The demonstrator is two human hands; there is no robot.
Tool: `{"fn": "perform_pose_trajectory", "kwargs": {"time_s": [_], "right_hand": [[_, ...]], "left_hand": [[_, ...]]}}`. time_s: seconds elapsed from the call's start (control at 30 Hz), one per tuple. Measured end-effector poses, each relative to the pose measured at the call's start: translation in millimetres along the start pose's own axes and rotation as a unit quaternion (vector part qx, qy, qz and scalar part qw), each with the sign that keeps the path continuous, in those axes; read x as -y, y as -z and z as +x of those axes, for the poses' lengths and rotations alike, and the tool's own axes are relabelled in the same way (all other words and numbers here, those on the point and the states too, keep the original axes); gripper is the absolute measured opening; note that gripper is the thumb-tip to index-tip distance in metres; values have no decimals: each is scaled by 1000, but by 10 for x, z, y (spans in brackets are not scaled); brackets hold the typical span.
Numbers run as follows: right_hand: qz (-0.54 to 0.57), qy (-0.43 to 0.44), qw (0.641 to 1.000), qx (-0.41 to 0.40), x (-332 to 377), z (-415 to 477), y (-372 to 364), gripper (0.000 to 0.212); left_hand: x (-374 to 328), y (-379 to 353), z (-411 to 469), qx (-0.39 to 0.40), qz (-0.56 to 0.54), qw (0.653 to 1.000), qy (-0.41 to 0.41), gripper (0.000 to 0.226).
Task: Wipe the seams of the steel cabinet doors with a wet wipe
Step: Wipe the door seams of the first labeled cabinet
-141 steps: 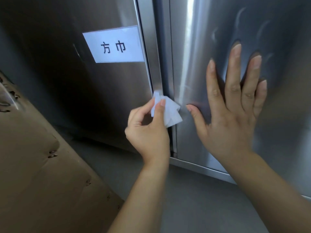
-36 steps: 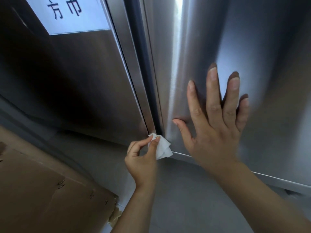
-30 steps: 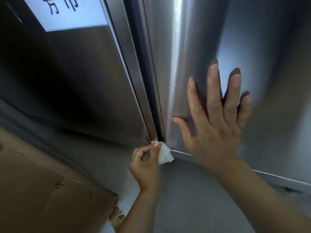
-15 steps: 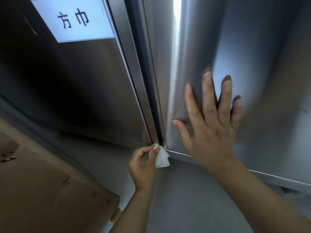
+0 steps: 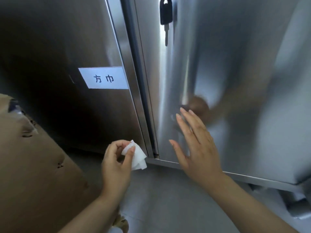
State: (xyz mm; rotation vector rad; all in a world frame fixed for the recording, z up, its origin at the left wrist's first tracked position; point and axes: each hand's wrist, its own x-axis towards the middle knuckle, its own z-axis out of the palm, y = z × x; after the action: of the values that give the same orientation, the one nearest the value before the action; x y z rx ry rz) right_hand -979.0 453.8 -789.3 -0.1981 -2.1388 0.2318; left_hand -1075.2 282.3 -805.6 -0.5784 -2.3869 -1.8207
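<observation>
The left hand (image 5: 116, 163), pinching the wet wipe (image 5: 137, 157), has drawn it off the foot of the seam (image 5: 145, 106) to hang just beside it; the right hand (image 5: 196, 145), fingers straight and apart, seems to be lifting from the right door (image 5: 235, 73), though blur hides contact, so this seam's pass looks finished

Head cam only, wide-angle: looked fwd & down from close up at lower doors (image 5: 235, 64), seam (image 5: 147, 115) near centre, floor (image 5: 168, 199) below.

Label (image 5: 104, 78) on left door (image 5: 67, 47), key (image 5: 165, 17) hanging on right door (image 5: 235, 64), seam (image 5: 141, 91) between, cardboard (image 5: 33, 165) lower left
</observation>
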Motion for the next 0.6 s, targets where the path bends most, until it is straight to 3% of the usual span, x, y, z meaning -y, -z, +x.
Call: {"fn": "perform_pose_trajectory", "kwargs": {"time_s": [0.33,0.6], "right_hand": [[35,-81,992,95,446,383,430,53],[42,-128,966,221,592,759,879,63]], "left_hand": [[-679,163,-51,-50,-90,994,-30,12],[-1231,373,60,1,-61,996,-68,14]]}}
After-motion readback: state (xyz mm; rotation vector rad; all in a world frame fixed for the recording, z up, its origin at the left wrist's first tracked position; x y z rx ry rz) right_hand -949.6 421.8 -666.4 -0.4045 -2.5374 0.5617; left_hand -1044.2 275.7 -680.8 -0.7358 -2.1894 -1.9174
